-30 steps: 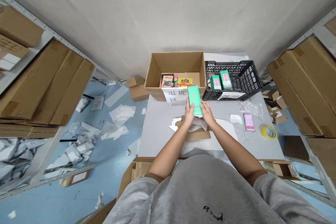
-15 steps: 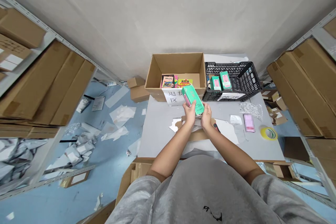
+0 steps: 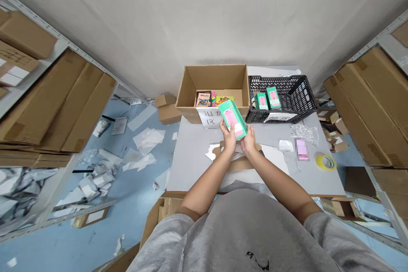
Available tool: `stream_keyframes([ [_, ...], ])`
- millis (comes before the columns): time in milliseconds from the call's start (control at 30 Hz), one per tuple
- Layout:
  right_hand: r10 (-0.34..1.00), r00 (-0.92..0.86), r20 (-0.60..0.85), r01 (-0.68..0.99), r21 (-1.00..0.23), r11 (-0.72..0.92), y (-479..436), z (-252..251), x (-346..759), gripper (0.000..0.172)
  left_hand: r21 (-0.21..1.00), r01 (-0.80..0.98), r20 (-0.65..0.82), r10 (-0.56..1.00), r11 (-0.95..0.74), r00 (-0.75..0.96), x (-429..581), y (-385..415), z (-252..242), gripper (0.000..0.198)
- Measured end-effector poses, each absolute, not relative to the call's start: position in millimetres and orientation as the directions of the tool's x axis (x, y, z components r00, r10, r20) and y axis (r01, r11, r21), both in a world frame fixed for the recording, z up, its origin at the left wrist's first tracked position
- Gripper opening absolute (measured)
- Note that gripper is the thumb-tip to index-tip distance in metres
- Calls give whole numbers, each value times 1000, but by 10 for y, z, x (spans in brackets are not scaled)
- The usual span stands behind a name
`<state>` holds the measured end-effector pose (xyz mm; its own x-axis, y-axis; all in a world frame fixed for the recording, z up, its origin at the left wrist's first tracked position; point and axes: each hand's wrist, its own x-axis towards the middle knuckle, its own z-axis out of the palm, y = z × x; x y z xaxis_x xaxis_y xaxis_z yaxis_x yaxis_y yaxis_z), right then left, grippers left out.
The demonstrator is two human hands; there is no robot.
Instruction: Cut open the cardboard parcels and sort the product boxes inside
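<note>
A green product box (image 3: 232, 118) with a pink front is held tilted above the table, its pink side turned up. My left hand (image 3: 228, 137) grips its lower left edge, thumb across the front. Closed on the lower right corner is my right hand (image 3: 248, 139). Just behind the product box stands an open cardboard carton (image 3: 191, 113) with a handwritten paper label and several colourful packs inside. To its right, a black plastic crate (image 3: 299, 110) holds similar green boxes (image 3: 273, 97). Under my wrists lie torn cardboard and white paper (image 3: 274, 158).
On the table's right side are a roll of yellow tape (image 3: 326, 162), a pink-purple item (image 3: 301, 149) and clear bubble wrap (image 3: 306, 134). Shelves with cardboard boxes (image 3: 57, 97) flank both sides. Paper scraps (image 3: 148, 139) litter the blue floor at left.
The green box has been rotated in my hands, so its pink front now faces up instead of the plain green side. Both hands still hold it in about the same place.
</note>
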<state>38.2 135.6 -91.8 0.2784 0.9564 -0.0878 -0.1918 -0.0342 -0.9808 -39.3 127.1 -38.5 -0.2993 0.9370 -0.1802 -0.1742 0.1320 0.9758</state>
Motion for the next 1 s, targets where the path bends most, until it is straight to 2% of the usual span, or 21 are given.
stream_keyframes([
  [133, 941, 266, -208, -427, -901, -78, 1435, -894, 379, 67, 993, -106, -77, 962, 51, -260, -353, 1276, -375, 101],
  [233, 960, 203, -190, -467, -881, -75, 1432, -881, 414, 74, 998, -55, -52, 972, 40, -230, -292, 1259, -381, 101],
  [367, 924, 300, -238, -442, -893, -87, 1392, -872, 477, 82, 993, -67, -101, 986, 93, -132, -219, 1239, -387, 99],
  [433, 896, 382, -224, -369, -926, -75, 1351, -826, 520, 82, 989, -90, -124, 985, 114, -118, -195, 1251, -380, 98],
  [533, 903, 423, -81, -139, -990, -24, 1255, -666, 615, 76, 986, -98, -144, 979, 131, -144, -166, 1293, -353, 95],
  [633, 935, 324, 145, 111, -987, 115, 1139, -449, 730, 68, 989, -94, -129, 972, 112, -195, -110, 1331, -313, 85],
  [767, 908, 218, 358, 255, -919, 301, 1032, -261, 925, 67, 993, -109, -63, 982, 43, -180, 38, 1342, -254, 76],
  [867, 900, 147, 410, 356, -871, 339, 1044, -229, 1166, 78, 989, -132, -83, 985, 64, -151, 152, 1362, -211, 70],
  [1000, 927, -89, 364, 551, -757, 351, 1155, -192, 1602, 88, 984, -125, -142, 981, 126, -131, 246, 1485, -158, 70],
])
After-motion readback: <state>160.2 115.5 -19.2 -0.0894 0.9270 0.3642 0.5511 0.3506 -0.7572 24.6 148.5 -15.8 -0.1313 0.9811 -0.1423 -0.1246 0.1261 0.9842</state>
